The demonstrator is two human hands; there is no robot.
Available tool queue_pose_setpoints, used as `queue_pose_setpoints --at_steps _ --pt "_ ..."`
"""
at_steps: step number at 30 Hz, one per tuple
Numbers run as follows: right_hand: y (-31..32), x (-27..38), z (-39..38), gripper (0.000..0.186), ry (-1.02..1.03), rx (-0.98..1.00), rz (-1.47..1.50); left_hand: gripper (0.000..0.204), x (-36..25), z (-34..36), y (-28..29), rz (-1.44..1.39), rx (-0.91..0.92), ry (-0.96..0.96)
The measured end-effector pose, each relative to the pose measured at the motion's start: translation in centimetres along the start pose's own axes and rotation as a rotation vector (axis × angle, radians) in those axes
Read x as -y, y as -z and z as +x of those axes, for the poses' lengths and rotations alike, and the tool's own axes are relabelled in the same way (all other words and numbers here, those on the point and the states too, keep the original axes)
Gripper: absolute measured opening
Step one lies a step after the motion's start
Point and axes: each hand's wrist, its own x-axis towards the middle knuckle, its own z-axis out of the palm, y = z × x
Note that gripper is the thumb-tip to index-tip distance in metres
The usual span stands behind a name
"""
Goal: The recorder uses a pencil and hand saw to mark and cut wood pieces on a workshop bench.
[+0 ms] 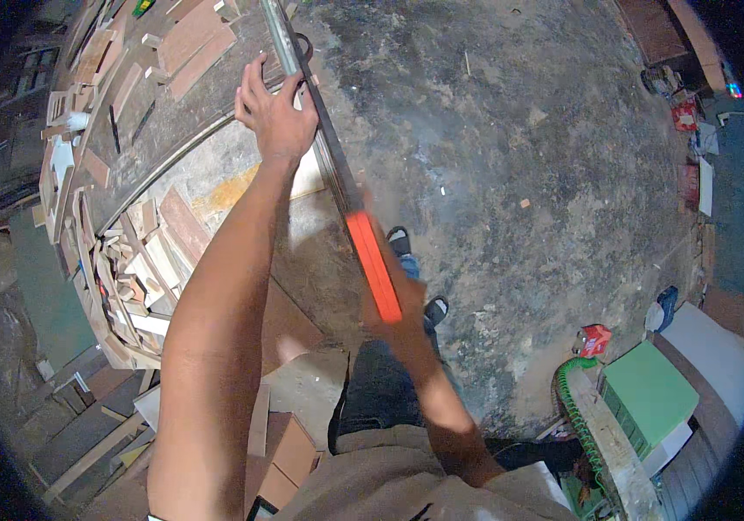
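My right hand (408, 300), blurred by motion, is wrapped round the bright orange handle (374, 267) of a long tool that looks like a hand saw seen edge-on. From the handle, its narrow dark blade (335, 148) runs up and to the left along the bench edge. My left hand (281, 122) lies near the far part of the blade with its fingers spread. Its thumb side touches the edge of a pale strip (281, 43) beside the blade. What lies under the left palm is hidden.
A wooden workbench (241, 78) with several wood pieces stands left; offcuts (150, 252) fill a lower space. Concrete floor (493, 174) spreads right. A green box (650, 386), coiled green hose (572, 408) and red package (595, 339) sit lower right. Cardboard (289, 456) lies by my legs.
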Motion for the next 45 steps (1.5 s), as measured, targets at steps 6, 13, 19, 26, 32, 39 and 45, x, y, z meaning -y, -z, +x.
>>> queue_pose_setpoints --at_steps 6,13,19,26,32,39,45 --pt "0.3 1.1 0.5 0.067 0.054 -0.072 0.084 0.024 0.4 0.2 -0.1 -0.008 -0.001 -0.015" --pt "-1.6 -1.4 5.9 0.083 0.065 -0.032 0.048 0.022 -0.4 0.5 -0.5 -0.015 -0.020 -0.025" --pt "1.7 0.9 -1.8 0.082 -0.042 0.021 0.012 0.023 0.0 0.0 -0.4 0.001 -0.007 -0.019" --pt "0.0 1.5 -2.5 0.081 -0.004 0.047 -0.022 0.024 -0.2 0.3 -0.6 0.005 -0.029 -0.056" --pt "2.6 1.4 -1.0 0.080 0.057 0.029 -0.045 0.023 0.0 0.3 -0.8 0.049 -0.036 -0.086" --pt "3.6 3.6 0.0 0.055 0.010 -0.017 -0.072 0.021 0.2 0.4 -0.8 0.057 -0.016 -0.062" --pt "3.5 4.9 0.0 0.058 -0.012 -0.013 -0.060 0.023 0.2 0.5 -0.9 0.059 -0.024 -0.064"
